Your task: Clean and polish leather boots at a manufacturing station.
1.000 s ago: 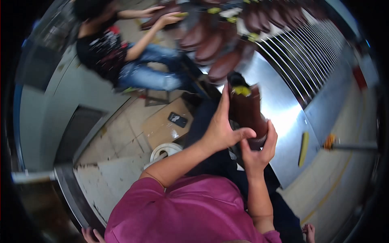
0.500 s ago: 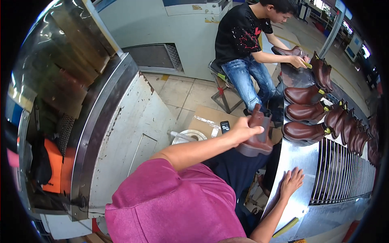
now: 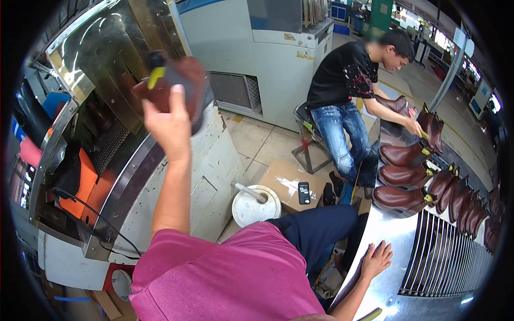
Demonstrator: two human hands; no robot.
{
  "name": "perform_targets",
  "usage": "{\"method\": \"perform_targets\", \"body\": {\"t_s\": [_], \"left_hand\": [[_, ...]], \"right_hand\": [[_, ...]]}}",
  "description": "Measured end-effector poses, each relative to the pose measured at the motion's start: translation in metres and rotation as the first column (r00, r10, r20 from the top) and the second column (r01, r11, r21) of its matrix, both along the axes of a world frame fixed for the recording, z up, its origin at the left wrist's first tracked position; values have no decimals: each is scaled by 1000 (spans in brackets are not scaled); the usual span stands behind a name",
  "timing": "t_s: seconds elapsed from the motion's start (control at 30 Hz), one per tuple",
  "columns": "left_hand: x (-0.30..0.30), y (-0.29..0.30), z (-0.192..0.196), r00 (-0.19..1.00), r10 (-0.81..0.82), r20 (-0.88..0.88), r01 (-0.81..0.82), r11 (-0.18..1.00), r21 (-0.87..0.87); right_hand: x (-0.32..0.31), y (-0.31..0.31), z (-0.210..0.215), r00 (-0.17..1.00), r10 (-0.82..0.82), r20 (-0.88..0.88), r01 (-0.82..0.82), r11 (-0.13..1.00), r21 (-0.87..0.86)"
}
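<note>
My left hand [image 3: 170, 124] is raised at the left, closed around a brown ankle boot [image 3: 194, 80]. The boot has a dark elastic side panel and a yellow-green tab, and motion blurs it. It is in front of the opening of a metal-framed machine [image 3: 143, 160]. My right hand [image 3: 376, 260] lies flat with spread fingers on the shiny metal table [image 3: 391, 232], holding nothing. Beyond it, several brown ankle boots [image 3: 399, 197] stand in rows. Near the lower edge, a yellow-green strip [image 3: 371, 314] lies partly cut off by the picture.
A co-worker [image 3: 342, 75] sits on a stool [image 3: 308, 155] at the far right, working on a boot with a yellow-green tool. Metal bars [image 3: 436, 251] run beside the table. On the floor are a white round lid [image 3: 251, 216], cardboard [image 3: 281, 179] and a phone [image 3: 304, 193].
My left hand has carried the boot from beside the table leftward to the machine, and the boot has turned. The view has shifted. My right hand still rests on the table.
</note>
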State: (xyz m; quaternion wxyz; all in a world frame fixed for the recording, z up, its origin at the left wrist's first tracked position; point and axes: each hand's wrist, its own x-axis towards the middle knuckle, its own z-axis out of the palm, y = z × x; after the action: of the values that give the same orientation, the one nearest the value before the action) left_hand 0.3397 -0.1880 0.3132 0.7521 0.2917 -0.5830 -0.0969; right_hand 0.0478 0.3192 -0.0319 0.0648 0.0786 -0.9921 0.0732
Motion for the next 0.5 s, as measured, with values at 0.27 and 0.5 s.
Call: {"method": "perform_targets", "body": {"t_s": [0.27,0.5], "left_hand": [[81,-87,10,705,708,-28,-709,705,-32],[227,-257,-9,662,670,335,-728,469,500]], "right_hand": [[0,5,0,1000,-7,-15,6,1000,-10],[9,-4,3,999,37,-9,-37,998,-43]]}}
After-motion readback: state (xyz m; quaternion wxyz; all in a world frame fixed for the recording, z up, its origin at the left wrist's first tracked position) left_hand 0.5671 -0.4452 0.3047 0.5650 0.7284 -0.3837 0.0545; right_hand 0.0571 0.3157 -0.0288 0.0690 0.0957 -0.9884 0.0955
